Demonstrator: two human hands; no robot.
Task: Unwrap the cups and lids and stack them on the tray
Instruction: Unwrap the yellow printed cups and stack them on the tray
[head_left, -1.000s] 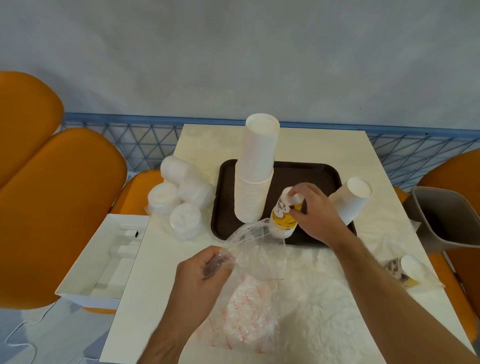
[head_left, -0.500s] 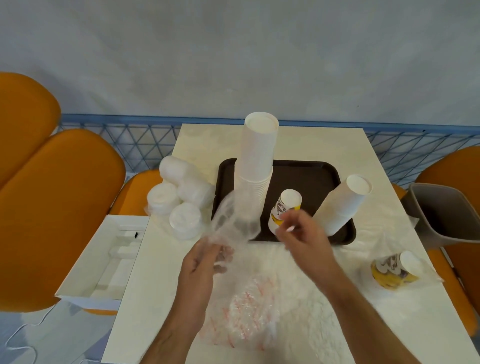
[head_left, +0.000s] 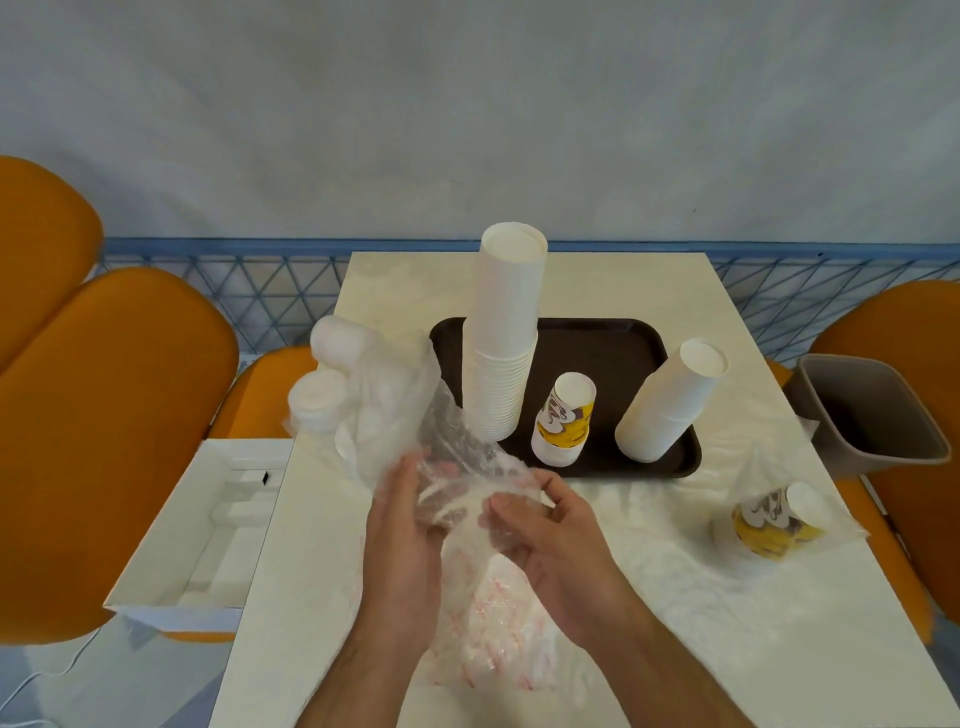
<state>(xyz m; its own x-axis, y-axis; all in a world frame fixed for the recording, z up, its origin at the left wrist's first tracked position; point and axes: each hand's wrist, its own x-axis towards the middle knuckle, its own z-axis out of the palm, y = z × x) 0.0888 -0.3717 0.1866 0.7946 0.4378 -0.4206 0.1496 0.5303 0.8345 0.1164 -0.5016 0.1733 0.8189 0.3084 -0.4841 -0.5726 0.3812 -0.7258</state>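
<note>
A clear plastic wrapper (head_left: 415, 415) is bunched between my left hand (head_left: 402, 514) and my right hand (head_left: 550, 525), both gripping it in front of the dark brown tray (head_left: 623, 348). On the tray stand a tall stack of white cups (head_left: 501, 348), a small stack of yellow printed cups (head_left: 563, 421) and a shorter leaning stack of white cups (head_left: 670, 400). Wrapped white lids (head_left: 332, 374) lie left of the tray, partly behind the wrapper. Another pack of yellow printed cups (head_left: 779, 514), still in plastic, lies at the right.
A plastic bag with red print (head_left: 498, 623) lies on the white table (head_left: 675, 597) under my hands. An open white box (head_left: 208, 519) sits at the left edge, a grey bin (head_left: 872, 415) at the right. Orange seats flank the table.
My right hand let go of the yellow printed cups, now standing on the tray, and came back to the wrapper. Both hands now crumple the wrapper, which has lifted toward the left.
</note>
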